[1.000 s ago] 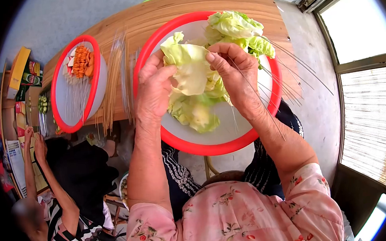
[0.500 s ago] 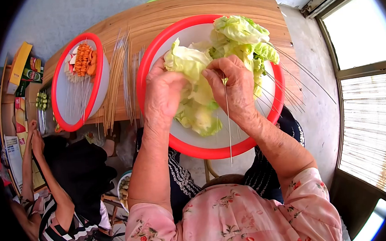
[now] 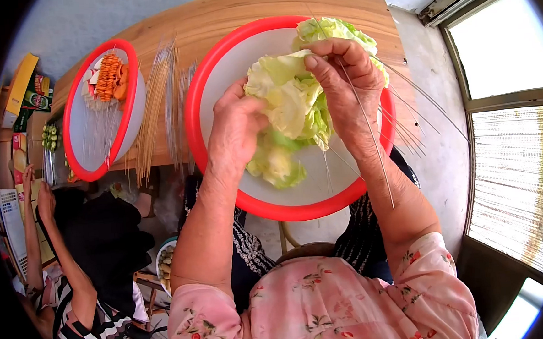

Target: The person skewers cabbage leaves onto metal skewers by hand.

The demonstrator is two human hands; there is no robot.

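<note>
One pale lettuce leaf (image 3: 287, 102) hangs over the red-rimmed basin (image 3: 300, 212) at the edge of the desk (image 3: 241, 6), btwn the R hand (image 3: 321, 56), closed on a thin skewer (image 3: 368, 125) w/ thumb tip at the leaf's upper edge, and the L hand (image 3: 234, 131), blurred at the opp. edge, grip unclear. Leaf is prob. light, limp, slippery & easily torn; best pinched gently at its thicker part. Skewer is prob. stiff but springy, best gripped near its tip.

You can't read any words or numbers here. At your ten o'clock, the dark green box (image 3: 39, 100) has a light label, but it's too small. At nine o'clock, the red and yellow box (image 3: 19, 151) has marks too blurry to read.
</note>
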